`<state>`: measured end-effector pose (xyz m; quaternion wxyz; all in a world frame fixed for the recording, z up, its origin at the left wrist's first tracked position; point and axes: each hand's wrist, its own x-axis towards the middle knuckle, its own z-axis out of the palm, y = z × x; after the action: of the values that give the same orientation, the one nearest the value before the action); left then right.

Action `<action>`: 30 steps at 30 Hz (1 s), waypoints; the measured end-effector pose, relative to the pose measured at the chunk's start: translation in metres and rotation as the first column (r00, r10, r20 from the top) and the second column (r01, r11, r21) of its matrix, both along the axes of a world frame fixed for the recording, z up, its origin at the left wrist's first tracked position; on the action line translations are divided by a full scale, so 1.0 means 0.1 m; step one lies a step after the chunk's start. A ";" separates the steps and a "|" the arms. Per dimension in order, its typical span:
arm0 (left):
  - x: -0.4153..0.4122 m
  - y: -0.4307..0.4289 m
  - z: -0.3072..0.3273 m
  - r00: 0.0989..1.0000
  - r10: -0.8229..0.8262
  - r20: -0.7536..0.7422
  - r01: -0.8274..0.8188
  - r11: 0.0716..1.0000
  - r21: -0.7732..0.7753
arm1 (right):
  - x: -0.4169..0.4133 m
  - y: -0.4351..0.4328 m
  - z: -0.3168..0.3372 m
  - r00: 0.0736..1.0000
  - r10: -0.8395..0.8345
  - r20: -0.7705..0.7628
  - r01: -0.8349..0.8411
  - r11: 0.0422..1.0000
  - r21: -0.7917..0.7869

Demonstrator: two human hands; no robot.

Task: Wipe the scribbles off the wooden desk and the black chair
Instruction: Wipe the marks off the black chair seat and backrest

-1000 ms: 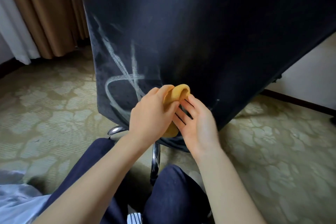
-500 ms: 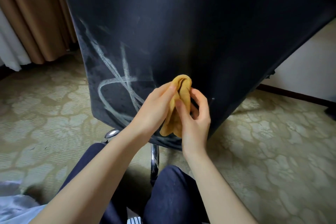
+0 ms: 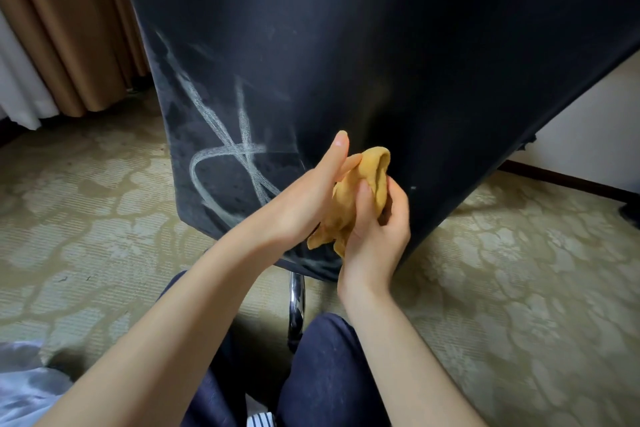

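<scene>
A: Position of yellow cloth (image 3: pixel 367 180)?
B: Bunched between both hands, just in front of the black chair (image 3: pixel 381 45), low on its back.
A: Grip?
B: Clamped in right hand (image 3: pixel 377 236), thumb and curled fingers around it. Left hand (image 3: pixel 298 208) laid against it, fingers straight (pressing, not gripping).
A: Scribbles (image 3: pixel 228 151)?
B: White loop and crossed strokes, lower left of chair back, beside left hand. Patterned carpet (image 3: pixel 519 288) beneath.

Forearms meet mid-frame: the left hand (image 3: pixel 301 208) lies straight-fingered, seemingly against the cloth (image 3: pixel 371 168); the right hand (image 3: pixel 375 234) curls its fingers round it.
</scene>
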<state>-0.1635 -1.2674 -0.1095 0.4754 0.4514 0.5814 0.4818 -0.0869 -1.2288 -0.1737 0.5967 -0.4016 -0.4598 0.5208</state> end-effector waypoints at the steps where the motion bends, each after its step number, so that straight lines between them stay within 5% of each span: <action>1: -0.04 0.01 -0.04 1.000 0.015 -0.017 -0.015 1.000 0.000 | 0.00 0.04 0.00 0.996 -0.066 0.060 0.062 0.996 0.061; 3: -0.13 0.03 -0.11 0.993 0.112 -0.027 -0.112 0.994 0.010 | 0.04 0.15 0.07 0.957 -0.227 0.181 0.165 0.939 0.302; 5: -0.23 0.04 -0.20 0.965 0.248 -0.081 -0.242 0.967 0.076 | 0.04 0.37 0.22 0.896 -0.387 0.216 0.192 0.779 0.597; 8: -0.39 0.04 -0.27 0.906 0.381 -0.185 -0.348 0.919 0.187 | -0.01 0.77 0.47 0.775 -0.618 0.136 0.104 0.337 0.936; 11: -0.54 0.12 -0.27 0.834 0.475 -0.280 -0.401 0.871 0.284 | -0.23 1.06 0.78 0.688 -0.725 -0.040 0.018 -0.039 0.999; 13: -0.64 0.17 -0.26 0.770 0.571 -0.285 -0.467 0.809 0.357 | -0.47 1.13 0.87 0.639 -0.766 -0.070 -0.081 -0.158 0.984; 19: -0.83 0.21 -0.28 0.636 0.738 -0.227 -0.580 0.651 0.489 | -0.94 1.22 0.42 0.662 -0.748 0.046 -0.391 -0.292 0.873; 25: -0.97 0.19 -0.36 0.601 0.723 -0.341 -0.543 0.682 0.489 | -0.70 1.40 -0.23 0.611 -0.754 0.242 -0.651 -0.305 0.695; 30: -0.96 0.22 -0.34 0.598 0.705 -0.380 -0.537 0.705 0.463 | -0.30 1.52 -0.56 0.477 -0.758 0.445 -0.854 -0.280 0.439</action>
<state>-0.2595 -1.2457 -0.1435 0.0193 0.3986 0.7294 0.5556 -0.1172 -1.0771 -0.2293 0.2413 0.1163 -0.8950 -0.3567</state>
